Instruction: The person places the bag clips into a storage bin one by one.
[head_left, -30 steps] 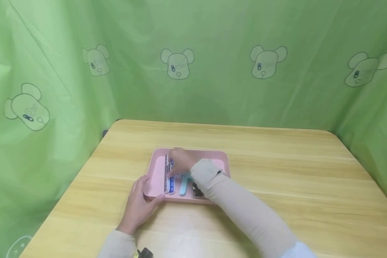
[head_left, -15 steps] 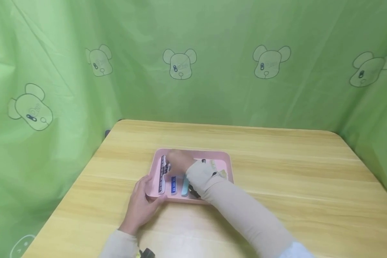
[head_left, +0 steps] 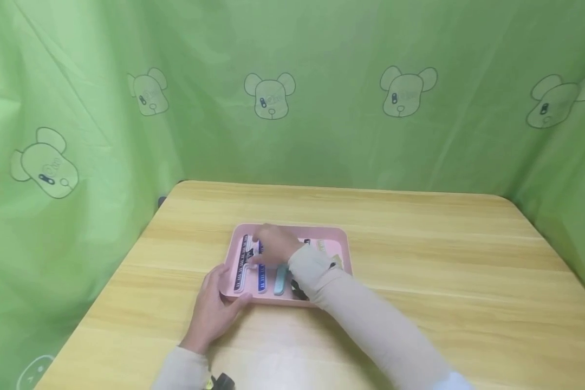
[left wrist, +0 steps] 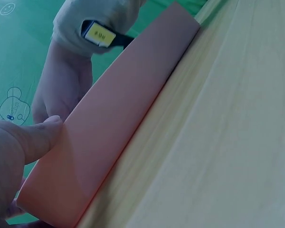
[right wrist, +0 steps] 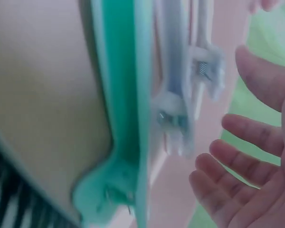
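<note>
In the head view my left hand (head_left: pixel 212 311) holds the near left corner of a pink tray (head_left: pixel 283 301), thumb against the near wall. Inside lie long clips patterned like piano keys: a black clip (head_left: pixel 240 273) at the left, slightly slanted, then a blue clip (head_left: pixel 261 279) and a teal clip (head_left: pixel 280 280). My right hand (head_left: pixel 275 245) hovers over the blue clip, hiding its middle. The right wrist view shows that right hand (right wrist: pixel 247 166) with fingers spread and nothing in them, beside spring-hinged pale clips (right wrist: pixel 173 95) and the teal clip (right wrist: pixel 118 71).
Further right in the tray are a dark clip-like item (head_left: pixel 298 291), a pale yellow piece (head_left: pixel 322 247) and a small black piece (head_left: pixel 307 241), partly hidden by my right forearm. The tray stands on a wooden table (head_left: pixel 419 244), with a green curtain (head_left: pixel 331 151) behind.
The black clip has shifted left, away from the blue clip, and its near end has swung further left. My right hand has let go of it and moved slightly right. The left hand stays put.
</note>
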### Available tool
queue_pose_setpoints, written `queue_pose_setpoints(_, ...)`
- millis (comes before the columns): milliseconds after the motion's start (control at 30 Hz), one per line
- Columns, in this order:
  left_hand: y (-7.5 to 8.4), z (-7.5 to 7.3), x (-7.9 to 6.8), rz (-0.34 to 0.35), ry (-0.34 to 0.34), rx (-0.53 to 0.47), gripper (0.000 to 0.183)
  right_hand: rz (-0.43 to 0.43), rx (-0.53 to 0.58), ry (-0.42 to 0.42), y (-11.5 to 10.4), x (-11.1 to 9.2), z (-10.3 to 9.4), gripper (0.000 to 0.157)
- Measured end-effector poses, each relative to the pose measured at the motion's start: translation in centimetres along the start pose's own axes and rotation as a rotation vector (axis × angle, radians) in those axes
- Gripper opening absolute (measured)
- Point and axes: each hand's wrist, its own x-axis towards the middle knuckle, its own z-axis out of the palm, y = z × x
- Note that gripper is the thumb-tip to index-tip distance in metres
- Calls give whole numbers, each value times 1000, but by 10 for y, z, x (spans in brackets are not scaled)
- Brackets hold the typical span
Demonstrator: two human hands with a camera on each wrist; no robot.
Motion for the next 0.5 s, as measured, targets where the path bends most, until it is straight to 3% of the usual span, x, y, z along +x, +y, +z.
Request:
queue_pose_setpoints(133,1,2,4,0,-5,-25,81,30,61,53,11,-15,-16,46)
queue_pose_setpoints(333,5,-1,10,-34,0,-37,76,24,122,209,33,-60,-52,34)
queue_pose_setpoints(400,6,-5,12,-35,15,-11,75,31,125,294,44,-80,-61,29)
queue_pose_setpoints(500,9,-11,14,-28,49,50,73,11,53,492,68,-111,-66,20)
